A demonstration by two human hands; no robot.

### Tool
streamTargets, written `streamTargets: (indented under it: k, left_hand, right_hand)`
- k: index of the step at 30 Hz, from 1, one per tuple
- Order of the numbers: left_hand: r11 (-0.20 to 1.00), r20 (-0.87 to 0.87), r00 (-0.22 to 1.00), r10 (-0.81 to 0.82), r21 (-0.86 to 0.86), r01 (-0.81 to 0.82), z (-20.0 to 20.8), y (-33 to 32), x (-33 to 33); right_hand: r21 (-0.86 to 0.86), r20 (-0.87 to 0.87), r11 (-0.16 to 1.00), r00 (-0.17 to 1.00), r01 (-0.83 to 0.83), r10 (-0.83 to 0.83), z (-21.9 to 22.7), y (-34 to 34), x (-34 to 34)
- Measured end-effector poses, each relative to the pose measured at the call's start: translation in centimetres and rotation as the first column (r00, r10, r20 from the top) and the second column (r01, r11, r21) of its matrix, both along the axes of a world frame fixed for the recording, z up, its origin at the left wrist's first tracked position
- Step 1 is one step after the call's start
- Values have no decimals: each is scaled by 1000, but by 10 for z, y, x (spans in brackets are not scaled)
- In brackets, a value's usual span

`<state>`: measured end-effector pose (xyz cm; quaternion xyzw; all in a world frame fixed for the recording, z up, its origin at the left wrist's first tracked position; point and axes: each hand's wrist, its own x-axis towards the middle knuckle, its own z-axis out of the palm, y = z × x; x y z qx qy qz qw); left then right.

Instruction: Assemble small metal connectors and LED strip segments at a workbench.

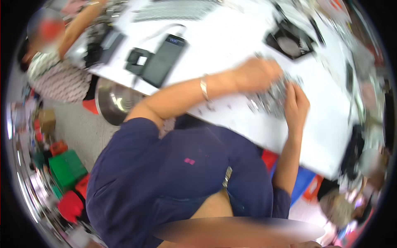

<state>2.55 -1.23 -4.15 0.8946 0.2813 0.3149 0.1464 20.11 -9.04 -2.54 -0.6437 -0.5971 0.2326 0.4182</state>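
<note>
On the white table (326,128) in front of me lies a loose heap of small, shiny silvery pieces (266,101), too blurred to tell their kind. My left hand (258,74) is over the heap's far left side, its fingers curled in and blurred. My right hand (296,105) rests against the heap's right edge with the fingers bent and drawn together. Whatever either hand pinches is hidden or too small to name. A few tiny bits (209,108) lie near the table's front edge, beneath my left forearm.
Left of my arm lie a black power bank (164,60) with a cable and a small black device (138,61). A black open box (290,40) stands beyond my hands. Silvery strips (175,10) lie at the far side. Another person (58,76) sits at left, beside a round metal bowl (115,101).
</note>
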Motion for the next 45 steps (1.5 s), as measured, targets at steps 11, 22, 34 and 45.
streamTargets:
  k: [11,22,34,45]
  left_hand:
    - [961,122,985,125,-262,-90,10,-17,-54]
    - [949,79,996,35,-314,-8,-4,-62,-36]
    - [957,123,987,104,-284,-66,-7,-58,-40]
    - [967,35,986,163,-205,-152,-8,-51,-32]
  right_hand:
    - [-224,-112,964,979,142,-170,5,-30,18]
    - [-30,121,1000,993,6,-3,-12,-66,-16]
    - [-4,325,999,945,54,-50,-15,-59,-25]
    - [94,294,995,953,44,-70,-15,-45,-32]
